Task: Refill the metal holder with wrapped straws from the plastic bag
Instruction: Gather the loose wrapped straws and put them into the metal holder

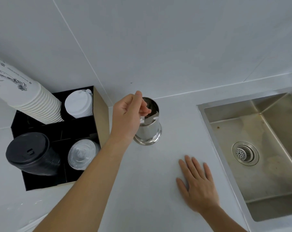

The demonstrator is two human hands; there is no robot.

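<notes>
Steel-bright, the metal holder [148, 124] stands upright on the pale surface [150, 190], left of the sink [259, 148]. Over its rim the left hand [128, 114] curls, fingertips pinching white wrapped straws [144, 118] inside. Nearer, the right hand [198, 185] lies flat, fingers spread, holding nothing. At far left, a black organizer [61, 131] holds cups and lids.

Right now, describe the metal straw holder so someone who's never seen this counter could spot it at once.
Start at the steel sink on the right, then look left along the white counter toward the black cup and lid organizer. Between them stands the metal holder, the only shiny round can, with the left hand at its rim.
</notes>
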